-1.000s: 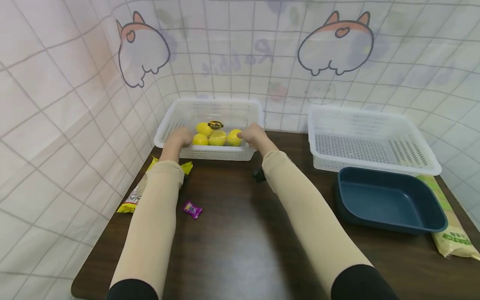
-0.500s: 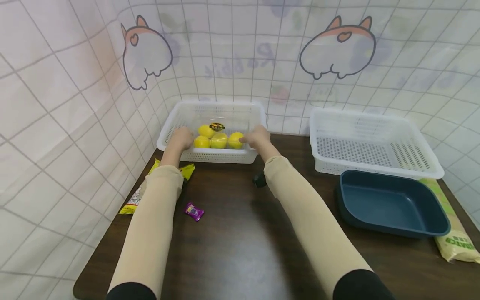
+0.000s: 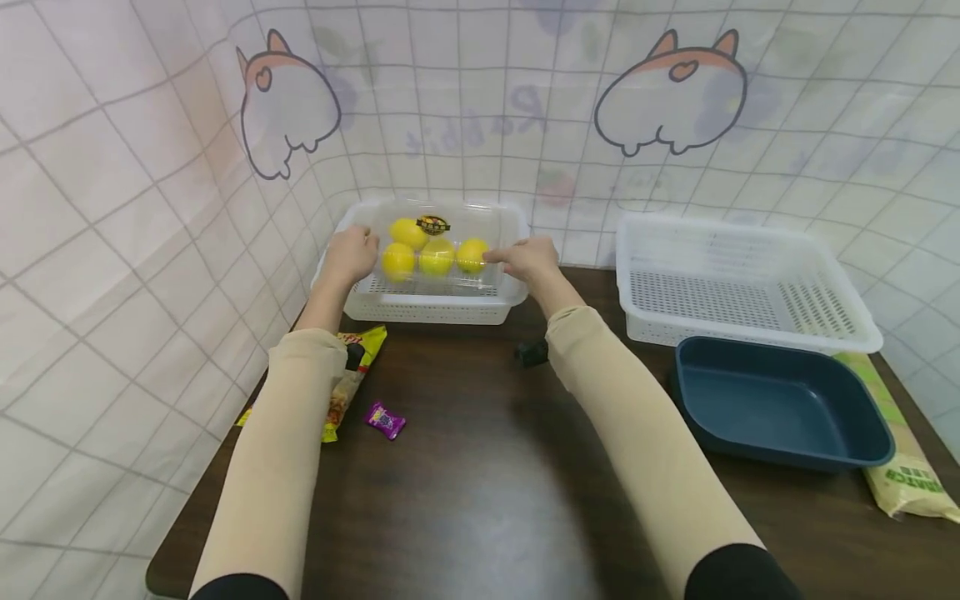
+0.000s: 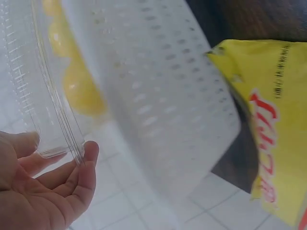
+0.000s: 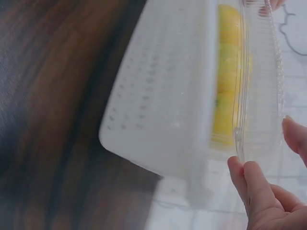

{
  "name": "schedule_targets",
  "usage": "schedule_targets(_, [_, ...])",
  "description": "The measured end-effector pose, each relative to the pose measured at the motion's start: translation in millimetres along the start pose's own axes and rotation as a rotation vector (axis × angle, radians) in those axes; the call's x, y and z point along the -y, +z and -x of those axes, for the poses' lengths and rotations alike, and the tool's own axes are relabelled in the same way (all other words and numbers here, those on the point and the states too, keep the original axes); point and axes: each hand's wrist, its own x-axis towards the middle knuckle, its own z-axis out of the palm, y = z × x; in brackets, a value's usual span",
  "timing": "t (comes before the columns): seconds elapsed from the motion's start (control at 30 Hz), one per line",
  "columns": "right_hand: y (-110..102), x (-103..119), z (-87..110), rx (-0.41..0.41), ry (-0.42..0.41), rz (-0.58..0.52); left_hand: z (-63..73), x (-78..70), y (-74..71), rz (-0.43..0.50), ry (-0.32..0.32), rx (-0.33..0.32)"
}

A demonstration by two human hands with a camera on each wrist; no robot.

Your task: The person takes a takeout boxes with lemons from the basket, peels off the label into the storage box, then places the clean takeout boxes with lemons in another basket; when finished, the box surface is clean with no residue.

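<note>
- One glossy purple packet (image 3: 386, 421) is seen on wood-grained table (image 3: 465, 475).
- Two opposite ends of one clear, ribbed plastic box (image 3: 450, 234) are pinched by left hand (image 3: 353, 253) and right hand (image 3: 533, 257), fingers partly curled.
- Four rounded yellow fruits (image 3: 437, 257) are enclosed; box is held over one white, perforated basket (image 3: 427, 313).

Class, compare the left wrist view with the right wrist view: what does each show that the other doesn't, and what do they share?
Only left wrist: the yellow snack bag with red lettering.

Only right wrist: the right hand, and part of a dark outline on the gridded backdrop.

Both: the lemons, clear plastic box, white perforated basket, dark wooden table, that backdrop, and the left hand, apparently just a sliver at the right wrist view's top edge.
</note>
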Motion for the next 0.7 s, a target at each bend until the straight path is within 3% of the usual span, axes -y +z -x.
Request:
schedule_targets(0.23, [-29.0,13.0,13.7,-0.037,-0.020,-0.012,9.0,-19.8,-5.1,0.083,0.024,-0.036])
schedule_targets(0.5, [-59.7,8.2,35.5,-0.028,-0.045,-0.048,29.4,-39.0,-1.3,0.135,0.079,-0.083])
schedule_targets(0.7, [-84.0,2.8,51.1,-0.042,-0.100,-0.047,47.9,-62.1,-3.1,0.148,0.128,-0.139])
